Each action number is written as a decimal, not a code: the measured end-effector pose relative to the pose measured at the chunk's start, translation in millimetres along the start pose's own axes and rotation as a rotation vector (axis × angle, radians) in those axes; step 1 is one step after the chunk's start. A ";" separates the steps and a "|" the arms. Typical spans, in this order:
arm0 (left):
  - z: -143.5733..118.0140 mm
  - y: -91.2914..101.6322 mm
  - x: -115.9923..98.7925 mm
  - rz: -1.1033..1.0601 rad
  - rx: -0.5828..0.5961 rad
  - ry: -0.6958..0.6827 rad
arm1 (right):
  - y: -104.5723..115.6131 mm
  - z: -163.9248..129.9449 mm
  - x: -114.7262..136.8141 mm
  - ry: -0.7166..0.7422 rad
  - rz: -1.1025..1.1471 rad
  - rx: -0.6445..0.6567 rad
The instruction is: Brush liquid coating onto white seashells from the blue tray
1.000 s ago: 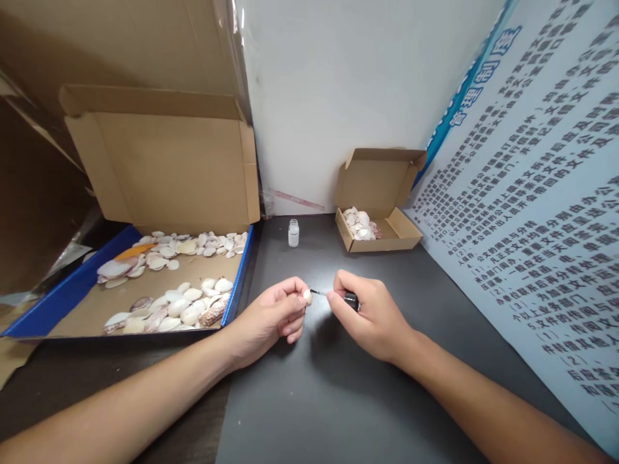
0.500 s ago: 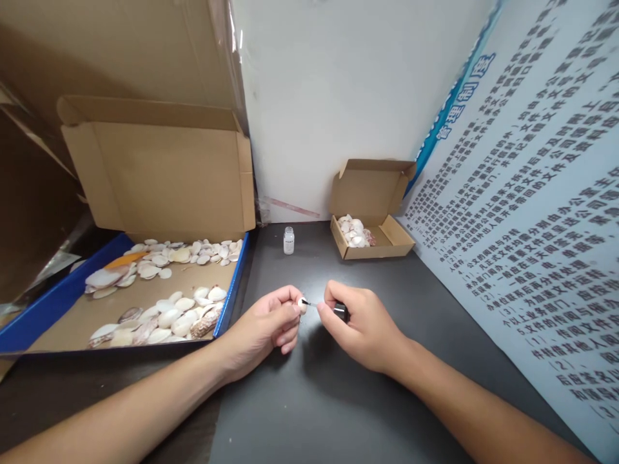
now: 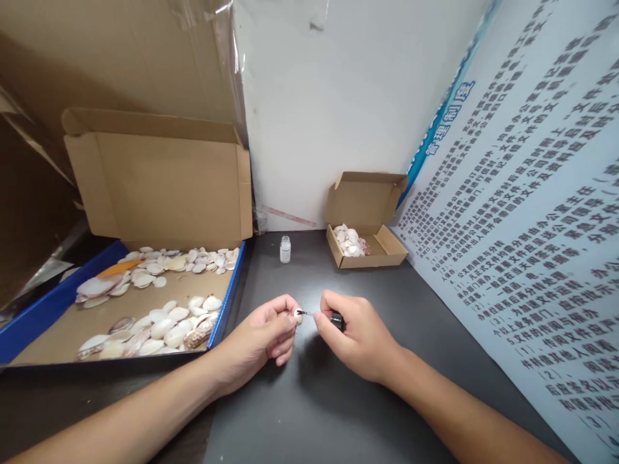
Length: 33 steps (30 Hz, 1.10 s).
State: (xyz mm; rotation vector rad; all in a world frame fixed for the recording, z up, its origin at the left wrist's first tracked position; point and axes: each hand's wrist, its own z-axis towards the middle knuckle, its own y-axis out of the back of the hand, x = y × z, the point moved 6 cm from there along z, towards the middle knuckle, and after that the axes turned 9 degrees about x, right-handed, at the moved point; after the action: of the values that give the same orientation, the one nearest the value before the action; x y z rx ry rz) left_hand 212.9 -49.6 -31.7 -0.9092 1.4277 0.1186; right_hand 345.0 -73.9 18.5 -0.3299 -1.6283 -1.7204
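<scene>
1. Dark, matte tabletop [image 3: 338, 399] is seen below a white wall and a printed poster [image 3: 532, 245].
2. Pale, hard shells are spread in a big cardboard tray [image 3: 227, 303]; more lie in a small box [image 3: 367, 248].
3. An open glass bottle [image 3: 285, 249] stands between them.
4. A small shell [image 3: 297, 315], probably light and brittle, is pinched by its edges in the closed left hand [image 3: 264, 335].
5. A thin brush [image 3: 333, 319] is gripped by its black cap in the right hand [image 3: 353, 335], its tip touching the shell.

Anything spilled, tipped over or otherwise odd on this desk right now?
Nothing stands out. The small bottle stands upright and uncapped on the dark desk, with no spill visible. The left hand pinches a small shell; the right hand holds the black-capped brush against it. Other shells stay inside the blue tray and small cardboard box.
</scene>
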 end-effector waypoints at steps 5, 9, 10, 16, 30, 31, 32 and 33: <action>0.3 -0.1 0.0 0.001 0.005 -0.005 | 3.6 -2.2 1.3 0.036 0.045 -0.046; -0.4 0.2 -0.6 0.000 0.003 -0.005 | -1.0 -2.1 1.2 0.042 0.037 0.004; -0.6 0.0 -0.7 0.006 0.003 -0.002 | -1.3 -1.4 -0.4 0.015 0.019 0.008; -0.1 0.2 -0.6 0.022 0.004 -0.007 | 2.5 -0.2 -1.6 0.028 0.072 -0.036; 0.5 1.0 0.8 0.017 -0.006 -0.009 | -1.1 -1.4 -1.7 0.058 0.144 -0.040; 0.4 1.3 1.0 0.018 -0.009 -0.008 | -2.0 -1.2 -2.0 0.052 0.146 -0.032; 0.3 1.6 1.0 0.021 -0.013 -0.007 | -2.6 -1.0 -2.5 0.045 0.148 -0.028; 0.2 2.1 1.0 0.026 -0.019 -0.005 | -3.1 -0.7 -3.0 0.037 0.146 -0.023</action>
State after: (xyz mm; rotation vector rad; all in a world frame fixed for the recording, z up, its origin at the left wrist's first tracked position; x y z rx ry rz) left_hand 212.1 -48.6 -33.5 -0.9056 1.4364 0.1540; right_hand 345.3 -73.8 14.1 -0.4153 -1.5205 -1.6267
